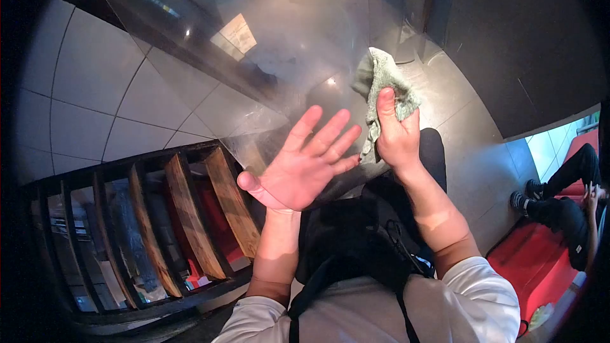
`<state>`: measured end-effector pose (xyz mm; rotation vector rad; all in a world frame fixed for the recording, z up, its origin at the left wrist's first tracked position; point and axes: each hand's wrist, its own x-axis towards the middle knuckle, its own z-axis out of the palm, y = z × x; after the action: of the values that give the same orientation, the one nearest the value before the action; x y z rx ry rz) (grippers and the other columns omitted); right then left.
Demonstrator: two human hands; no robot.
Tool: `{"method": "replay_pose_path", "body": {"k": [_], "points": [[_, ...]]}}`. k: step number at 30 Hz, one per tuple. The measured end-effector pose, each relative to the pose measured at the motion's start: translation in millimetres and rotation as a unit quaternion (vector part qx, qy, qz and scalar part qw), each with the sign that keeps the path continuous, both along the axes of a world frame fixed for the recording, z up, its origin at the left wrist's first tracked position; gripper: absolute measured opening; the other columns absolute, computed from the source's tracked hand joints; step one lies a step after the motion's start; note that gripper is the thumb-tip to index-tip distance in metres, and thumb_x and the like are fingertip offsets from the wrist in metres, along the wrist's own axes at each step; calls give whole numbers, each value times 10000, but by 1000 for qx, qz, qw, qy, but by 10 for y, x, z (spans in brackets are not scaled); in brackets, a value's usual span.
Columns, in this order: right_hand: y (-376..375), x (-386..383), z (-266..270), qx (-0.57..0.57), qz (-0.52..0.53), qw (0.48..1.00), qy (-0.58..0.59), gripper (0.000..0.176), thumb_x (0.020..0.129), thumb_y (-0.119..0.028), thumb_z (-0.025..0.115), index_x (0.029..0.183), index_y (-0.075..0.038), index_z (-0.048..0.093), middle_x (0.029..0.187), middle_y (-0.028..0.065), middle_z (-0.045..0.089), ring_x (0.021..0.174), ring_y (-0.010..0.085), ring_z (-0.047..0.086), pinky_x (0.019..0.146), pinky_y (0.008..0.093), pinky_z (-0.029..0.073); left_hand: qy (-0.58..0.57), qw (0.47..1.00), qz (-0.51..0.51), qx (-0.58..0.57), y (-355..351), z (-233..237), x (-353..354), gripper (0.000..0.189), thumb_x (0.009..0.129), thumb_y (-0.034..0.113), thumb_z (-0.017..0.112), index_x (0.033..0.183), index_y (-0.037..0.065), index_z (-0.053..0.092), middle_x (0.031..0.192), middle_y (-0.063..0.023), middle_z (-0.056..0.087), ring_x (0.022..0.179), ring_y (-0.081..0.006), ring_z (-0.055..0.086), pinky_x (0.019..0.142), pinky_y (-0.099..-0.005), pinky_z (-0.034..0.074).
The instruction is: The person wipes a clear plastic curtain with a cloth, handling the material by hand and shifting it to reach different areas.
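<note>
My left hand [298, 168] is raised in front of me with its palm in view and its fingers spread, nothing in it. To its right, my right hand [399, 136] grips a pale green cleaning cloth [386, 73], thumb on top. The cloth hangs in folds above and to the left of that fist. Beyond both hands lies a hazy, see-through glass surface [298, 44] with reflections and bright spots; the cloth overlaps its right side in this view.
A dark slatted wooden frame [181, 216] stands at lower left over pale floor tiles [95, 63]. A large dark panel [521, 38] rises at upper right. At far right, a person [565, 206] in dark trousers sits on a red seat [524, 257].
</note>
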<state>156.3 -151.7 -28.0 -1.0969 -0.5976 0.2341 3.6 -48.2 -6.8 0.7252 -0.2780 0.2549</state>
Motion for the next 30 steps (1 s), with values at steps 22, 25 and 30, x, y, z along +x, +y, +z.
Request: {"method": "replay_pose_path", "body": {"k": [22,25,30], "points": [[29,-1487,-163,-72,125,932,-334,367,822,-283,643,1143,-112,681,1301,141,586,1294,366,508,1182,684,153,-13,988,131,-83,290,-82,410,1048,748,937,428,1605,415,128,1684,-187,9,1540,-396,62,1202,-625,114],[33,-1487,-198,-139,134,903,-383,350,811,-288,635,1107,-112,695,1302,137,588,1276,336,524,1177,695,130,-44,984,112,-129,224,-11,488,1052,743,950,401,1605,420,112,1683,-193,-6,1537,-418,37,1189,-662,99],[-41,-1310,-75,-195,98,888,-406,368,790,-317,649,1096,-119,702,1280,133,594,1273,308,520,1126,769,73,-40,987,108,-116,164,6,542,1092,741,959,378,1615,389,56,1682,-196,-16,1540,-410,17,1195,-653,92]]}}
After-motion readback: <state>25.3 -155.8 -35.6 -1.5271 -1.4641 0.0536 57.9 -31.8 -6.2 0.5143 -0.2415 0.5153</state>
